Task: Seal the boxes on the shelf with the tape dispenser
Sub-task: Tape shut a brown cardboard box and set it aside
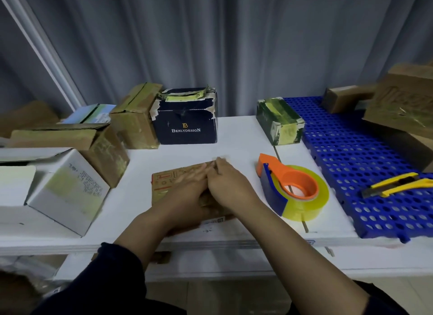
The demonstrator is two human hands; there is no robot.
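A flat brown cardboard box (168,185) lies on the white shelf (241,136) in front of me. My left hand (185,190) lies flat on its top with straight fingers. My right hand (228,181) rests on the box's right part, fingertips at its far edge, where they seem to pinch something; the blur hides what. The tape dispenser (293,188), orange and blue with a yellowish clear roll, lies on the shelf to the right of my right hand, apart from it.
Several boxes stand at the back and left: a dark "Benlydesign" box (187,122), brown cartons (136,120), a white box (68,188), a green box (278,120). A blue perforated mat (356,155) at right holds a yellow utility knife (396,184) and brown boxes (403,103).
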